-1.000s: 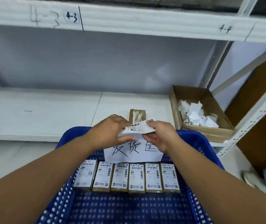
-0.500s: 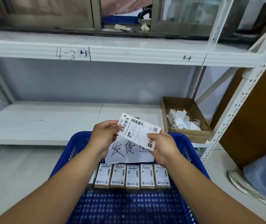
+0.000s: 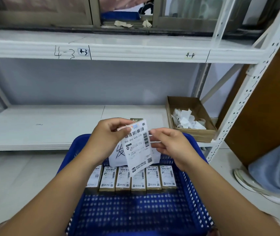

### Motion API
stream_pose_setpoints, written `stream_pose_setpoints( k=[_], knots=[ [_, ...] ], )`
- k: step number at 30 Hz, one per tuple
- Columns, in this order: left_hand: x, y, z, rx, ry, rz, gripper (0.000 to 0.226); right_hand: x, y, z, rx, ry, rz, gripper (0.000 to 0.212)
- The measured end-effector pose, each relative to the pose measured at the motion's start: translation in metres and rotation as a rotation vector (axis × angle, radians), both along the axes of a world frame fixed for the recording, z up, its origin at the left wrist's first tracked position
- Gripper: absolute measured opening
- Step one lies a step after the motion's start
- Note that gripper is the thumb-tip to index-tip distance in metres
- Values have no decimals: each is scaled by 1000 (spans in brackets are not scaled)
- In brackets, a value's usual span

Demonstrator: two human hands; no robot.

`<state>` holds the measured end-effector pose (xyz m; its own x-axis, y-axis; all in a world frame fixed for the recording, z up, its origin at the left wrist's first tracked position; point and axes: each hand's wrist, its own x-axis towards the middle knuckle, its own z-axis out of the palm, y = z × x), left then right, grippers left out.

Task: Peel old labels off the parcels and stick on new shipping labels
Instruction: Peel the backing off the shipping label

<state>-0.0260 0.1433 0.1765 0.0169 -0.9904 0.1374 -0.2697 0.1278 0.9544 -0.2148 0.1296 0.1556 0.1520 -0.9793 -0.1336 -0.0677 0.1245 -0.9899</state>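
Note:
A white shipping label (image 3: pixel 138 147) with barcodes hangs upright over the blue basket (image 3: pixel 78 147). My left hand (image 3: pixel 107 136) pinches its top left corner. At the label's right edge, my right hand (image 3: pixel 169 145) pinches a thin white sheet, seemingly the backing, seen edge-on. Below, several small brown parcels (image 3: pixel 132 179) stand in a row in the basket, each with a white label on top. Another small brown parcel (image 3: pixel 136 119) sits on the shelf, mostly hidden behind the held label.
A handwritten paper sign (image 3: pixel 117 155) leans on the basket's far wall. A cardboard box (image 3: pixel 202 133) with crumpled paper scraps sits at the right on the white lower shelf (image 3: pixel 42 126). A perforated white rack post (image 3: pixel 234 116) stands further right.
The label went from lying flat between both hands to hanging upright from my left hand. My right hand slid to its right edge. The view tilted upward.

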Motion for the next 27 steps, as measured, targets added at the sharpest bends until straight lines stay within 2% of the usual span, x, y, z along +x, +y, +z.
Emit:
stream_pose_setpoints(
  k=[4,9,16,21,27],
  knots=[
    [-10,3,-2,5,-110,-27,15,11,0,-1,-99,-16,-32,11],
    [-15,1,-10,17,-176,30,10,16,-3,-1,-229,145,-53,14],
    [-15,5,-12,119,-65,14,19,22,0,-5,-345,426,45,16],
    [-15,8,-10,162,21,27,23,21,3,-2,-340,484,59,19],
    [-14,9,-9,187,-37,-40,27,20,8,2,-331,564,135,23]
  ],
)
